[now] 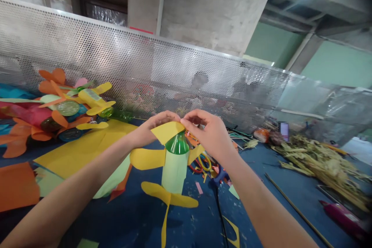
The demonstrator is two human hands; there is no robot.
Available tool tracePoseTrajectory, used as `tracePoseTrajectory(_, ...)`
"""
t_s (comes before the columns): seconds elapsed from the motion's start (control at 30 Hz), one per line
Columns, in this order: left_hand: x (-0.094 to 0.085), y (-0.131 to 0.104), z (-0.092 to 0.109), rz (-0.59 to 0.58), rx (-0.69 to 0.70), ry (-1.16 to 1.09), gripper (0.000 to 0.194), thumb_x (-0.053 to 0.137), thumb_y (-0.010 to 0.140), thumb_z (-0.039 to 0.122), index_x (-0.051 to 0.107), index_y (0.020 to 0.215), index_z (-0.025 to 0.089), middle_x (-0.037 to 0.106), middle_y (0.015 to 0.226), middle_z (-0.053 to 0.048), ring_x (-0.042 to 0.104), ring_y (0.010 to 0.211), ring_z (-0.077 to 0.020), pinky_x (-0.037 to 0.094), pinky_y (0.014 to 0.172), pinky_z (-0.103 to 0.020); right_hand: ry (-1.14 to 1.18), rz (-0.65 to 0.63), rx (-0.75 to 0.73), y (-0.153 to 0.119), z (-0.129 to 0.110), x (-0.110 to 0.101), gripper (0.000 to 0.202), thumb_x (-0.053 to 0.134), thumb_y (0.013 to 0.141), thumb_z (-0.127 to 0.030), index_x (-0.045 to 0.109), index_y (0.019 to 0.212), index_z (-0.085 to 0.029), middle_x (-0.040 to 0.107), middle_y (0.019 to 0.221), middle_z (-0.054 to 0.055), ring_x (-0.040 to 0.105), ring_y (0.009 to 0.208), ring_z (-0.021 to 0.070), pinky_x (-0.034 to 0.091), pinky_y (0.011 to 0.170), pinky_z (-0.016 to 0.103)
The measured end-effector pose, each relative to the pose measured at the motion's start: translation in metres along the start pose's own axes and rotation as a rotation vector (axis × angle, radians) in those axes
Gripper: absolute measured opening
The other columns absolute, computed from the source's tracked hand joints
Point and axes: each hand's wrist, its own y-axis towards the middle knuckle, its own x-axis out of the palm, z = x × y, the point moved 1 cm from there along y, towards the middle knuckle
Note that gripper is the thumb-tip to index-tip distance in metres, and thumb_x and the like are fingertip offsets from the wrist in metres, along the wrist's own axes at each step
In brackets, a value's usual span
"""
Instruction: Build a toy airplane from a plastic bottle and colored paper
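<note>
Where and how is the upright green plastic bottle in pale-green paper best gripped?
Likely take the bottle around its lower pale-green paper wrap, from the right: its upright wall there shows a wider gap between yellow paper wing and yellow paper propeller than on the left.

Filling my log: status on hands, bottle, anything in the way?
Left hand, right hand meet at edge of yellow paper. Green bottle upright below. Yellow propeller in front, paper scraps alongside.

Light is soft; the perforated screen (pixel 174 66) glints; edges stretch; the upper-right corner is dark.
</note>
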Motion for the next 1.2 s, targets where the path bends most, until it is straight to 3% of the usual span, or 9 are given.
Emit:
tracePoseTrajectory(0.33,0.004,0.000,0.002,-0.049,0.042,-0.021,0.031,0.065,0.076,0.023,0.053,0.104,0.022,0.057,0.100,-0.005,0.055,0.090,-0.0163,0.043,0.078,-0.027,0.050,-0.178,0.026,0.007,-0.005,-0.009,0.006,0.058,0.078,-0.025,0.061,0.074,-0.020,0.064,0.071,-0.002,0.058,0.063,0.0108,0.047,0.059,0.025)
tracePoseTrajectory(0.53,0.008,0.000,0.006,-0.044,0.037,0.000,0.022,0.060,0.080,0.019,0.052,0.100,0.021,0.055,0.097,-0.004,0.054,0.087,-0.0138,0.043,0.075,-0.024,0.030,-0.239,0.056,0.006,-0.010,-0.013,0.010,0.061,0.076,-0.030,0.061,0.076,-0.021,0.064,0.072,-0.001,0.061,0.065,0.0127,0.048,0.061,0.027)
tracePoseTrajectory(0.73,0.004,-0.002,0.010,-0.065,0.007,0.047,0.024,0.060,0.078,0.019,0.053,0.101,0.021,0.054,0.105,-0.006,0.054,0.094,-0.0186,0.043,0.080,-0.031,0.019,-0.190,0.061,0.001,-0.012,-0.010,0.013,0.064,0.074,-0.032,0.058,0.075,-0.020,0.064,0.076,0.000,0.062,0.070,0.0142,0.049,0.064,0.028)
tracePoseTrajectory(0.9,0.004,0.000,0.014,-0.014,0.042,-0.048,0.025,0.049,0.080,0.035,0.063,0.090,0.016,0.051,0.113,-0.009,0.048,0.107,-0.0261,0.038,0.091,-0.039,0.091,-0.193,0.073,-0.002,-0.009,-0.009,0.014,0.064,0.074,-0.033,0.057,0.076,-0.020,0.064,0.077,0.000,0.062,0.073,0.0146,0.050,0.066,0.029)
tracePoseTrajectory(1.03,0.013,0.000,0.015,0.083,0.022,-0.020,0.011,0.053,0.084,0.025,0.060,0.086,0.017,0.058,0.104,-0.006,0.052,0.101,-0.0198,0.038,0.090,-0.035,0.119,-0.158,0.058,-0.008,-0.006,-0.007,0.013,0.064,0.075,-0.031,0.057,0.077,-0.020,0.064,0.080,0.000,0.062,0.075,0.0137,0.051,0.069,0.029)
tracePoseTrajectory(1.2,0.021,-0.002,0.015,0.059,0.011,-0.060,0.006,0.059,0.081,0.018,0.058,0.087,0.017,0.060,0.098,-0.005,0.056,0.092,-0.0160,0.042,0.085,-0.032,0.108,0.003,-0.011,-0.024,-0.001,0.000,0.013,0.063,0.076,-0.030,0.058,0.084,-0.021,0.064,0.086,0.001,0.063,0.081,0.0148,0.052,0.074,0.031)
